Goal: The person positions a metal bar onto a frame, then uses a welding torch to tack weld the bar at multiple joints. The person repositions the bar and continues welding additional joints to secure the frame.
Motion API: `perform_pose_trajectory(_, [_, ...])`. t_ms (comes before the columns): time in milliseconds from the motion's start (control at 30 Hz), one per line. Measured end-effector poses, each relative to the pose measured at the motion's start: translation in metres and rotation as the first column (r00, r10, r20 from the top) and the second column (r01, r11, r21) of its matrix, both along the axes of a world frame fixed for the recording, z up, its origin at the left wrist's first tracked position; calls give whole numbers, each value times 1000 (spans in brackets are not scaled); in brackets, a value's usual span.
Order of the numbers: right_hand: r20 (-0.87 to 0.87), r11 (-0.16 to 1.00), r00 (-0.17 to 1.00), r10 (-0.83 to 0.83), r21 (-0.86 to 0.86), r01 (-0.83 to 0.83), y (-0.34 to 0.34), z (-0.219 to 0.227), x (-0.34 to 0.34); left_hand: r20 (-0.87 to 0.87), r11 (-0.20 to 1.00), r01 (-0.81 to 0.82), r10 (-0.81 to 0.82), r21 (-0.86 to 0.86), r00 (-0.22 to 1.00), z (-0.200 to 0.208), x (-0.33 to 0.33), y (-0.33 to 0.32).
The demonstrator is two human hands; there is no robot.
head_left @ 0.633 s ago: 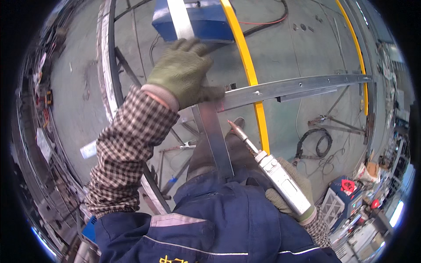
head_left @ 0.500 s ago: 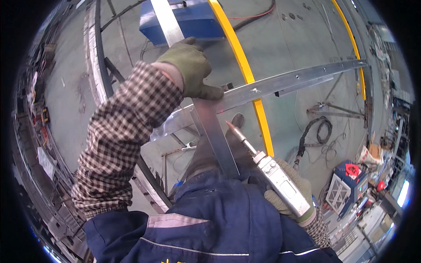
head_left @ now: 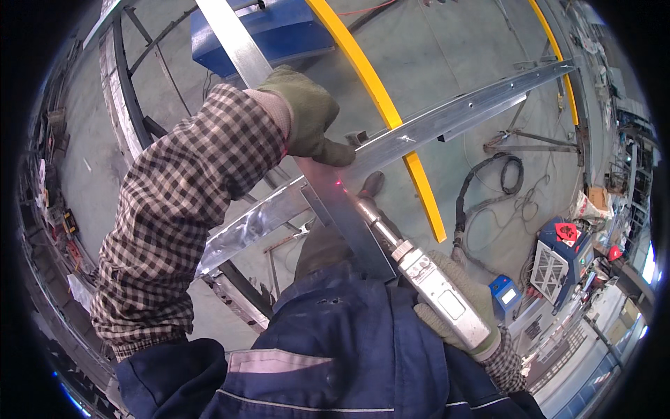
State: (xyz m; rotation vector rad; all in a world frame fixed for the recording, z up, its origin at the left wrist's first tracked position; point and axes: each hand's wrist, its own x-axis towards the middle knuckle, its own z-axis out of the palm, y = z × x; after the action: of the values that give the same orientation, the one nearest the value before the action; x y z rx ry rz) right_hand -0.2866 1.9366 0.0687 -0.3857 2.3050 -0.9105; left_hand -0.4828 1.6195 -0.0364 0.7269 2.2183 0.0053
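A green work glove covers my left hand [head_left: 303, 112], which is closed over a flat silver metal bar [head_left: 237, 45] where it crosses a long metal beam [head_left: 460, 115]. My thumb lies along the joint. In my gloved right hand [head_left: 478, 297] is a handheld laser welding gun [head_left: 443, 300], silver-white with a long nozzle. The nozzle tip [head_left: 357, 199] points up and left at the bar's edge, close to the crossing. A bright red spot glows there, just below my left thumb. Whether the tip touches the metal cannot be made out.
A yellow bar [head_left: 359, 59] runs beneath the beam. Behind stands a blue box-shaped machine [head_left: 272, 38]. On the right lie a coiled black hose [head_left: 513, 174], a blue machine with a pale grille [head_left: 555, 262] and a small blue unit with a screen [head_left: 506, 293].
The welding gun's tip has moved up and left, closer to the joint. The red spot shows brighter. My left hand keeps its place on the bar while the view has shifted slightly.
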Motion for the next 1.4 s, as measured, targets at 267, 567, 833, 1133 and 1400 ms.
perform_pose_trajectory(267, [-43, 997, 998, 48, 63, -46, -3, -2, 0, 33, 1000, -18, 18, -4, 999, -1, -1, 2])
perform_pose_trajectory(567, [-45, 991, 996, 80, 109, -75, -2, -2, 2, 60, 999, -39, 40, -8, 997, -2, -2, 2])
perform_pose_trajectory(833, [50, 998, 997, -61, -1, 61, -7, 0, -2, 33, 997, 1, 1, -75, 999, -9, -7, 3])
perform_pose_trajectory(1133, [111, 999, 993, -48, -20, 50, -9, 4, -10, -51, 999, 9, -11, -41, 999, -24, -10, 0])
perform_pose_trajectory(1400, [153, 993, 983, -107, -32, 113, -9, 3, -5, 25, 983, 31, -27, -178, 999, -12, -15, 9])
